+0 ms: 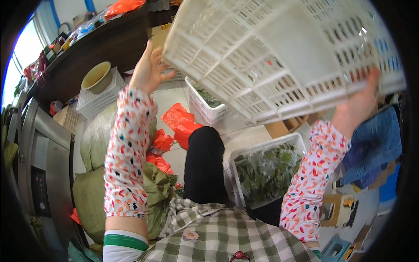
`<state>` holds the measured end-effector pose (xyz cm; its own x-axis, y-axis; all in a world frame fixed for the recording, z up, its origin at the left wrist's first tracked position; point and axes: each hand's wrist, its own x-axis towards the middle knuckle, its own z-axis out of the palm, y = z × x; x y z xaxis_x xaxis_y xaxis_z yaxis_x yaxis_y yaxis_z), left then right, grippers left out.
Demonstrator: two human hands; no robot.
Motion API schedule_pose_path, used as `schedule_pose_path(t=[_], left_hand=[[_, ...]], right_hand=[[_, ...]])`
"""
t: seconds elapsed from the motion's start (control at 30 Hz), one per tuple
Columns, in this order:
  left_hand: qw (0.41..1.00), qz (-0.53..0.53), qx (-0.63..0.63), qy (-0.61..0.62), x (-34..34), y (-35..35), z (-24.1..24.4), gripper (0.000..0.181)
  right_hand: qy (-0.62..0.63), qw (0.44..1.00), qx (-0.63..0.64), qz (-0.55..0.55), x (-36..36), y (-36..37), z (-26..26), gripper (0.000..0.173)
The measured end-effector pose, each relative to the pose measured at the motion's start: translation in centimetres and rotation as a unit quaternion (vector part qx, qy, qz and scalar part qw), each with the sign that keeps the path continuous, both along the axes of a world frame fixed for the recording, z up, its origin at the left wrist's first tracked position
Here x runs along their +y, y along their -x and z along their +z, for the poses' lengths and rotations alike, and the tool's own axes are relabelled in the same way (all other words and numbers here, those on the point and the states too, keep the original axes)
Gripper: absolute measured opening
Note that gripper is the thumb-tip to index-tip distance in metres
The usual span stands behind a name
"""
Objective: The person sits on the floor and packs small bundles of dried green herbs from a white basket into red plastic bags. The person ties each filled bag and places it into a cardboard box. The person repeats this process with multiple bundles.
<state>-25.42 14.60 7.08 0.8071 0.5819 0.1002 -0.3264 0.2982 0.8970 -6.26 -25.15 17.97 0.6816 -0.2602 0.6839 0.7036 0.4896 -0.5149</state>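
Note:
A white slatted plastic crate [242, 62] is raised and tilted in front of me, somewhat blurred. My right hand [358, 101] grips its lower right edge. Beside its left corner is my left hand [147, 70], fingers spread; whether they touch the rim is hard to tell. Below the raised crate, a white crate [302, 144] of bagged green leaves [268, 170] stands on the floor by my leg. Farther ahead, another white crate [206, 109] also contains greenery, partly hidden by the raised one.
Stuffed green woven sacks [98, 196] and red plastic bags [178, 119] lie left of my knee. A beige basin [97, 78] tops an upturned crate [98, 104]. A steel appliance [49, 163] stands far left. On the right are a blue bag [376, 144] and step stools [337, 209].

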Motion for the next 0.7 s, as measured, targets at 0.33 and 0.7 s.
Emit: schedule_pose_path(t=[0.33, 0.7], left_hand=[[0.948, 0.13, -0.21, 0.201, -2.6, 2.2, -6.6, 0.1], [0.945, 0.276, -0.09, 0.151, 5.3, 1.9, -31.6, 0.091]], right_hand=[[0.405, 0.836, -0.37, 0.015, 27.1, 3.2, -5.5, 0.026], [0.541, 0.67, -0.497, 0.103, 40.5, 10.6, -21.1, 0.013]])
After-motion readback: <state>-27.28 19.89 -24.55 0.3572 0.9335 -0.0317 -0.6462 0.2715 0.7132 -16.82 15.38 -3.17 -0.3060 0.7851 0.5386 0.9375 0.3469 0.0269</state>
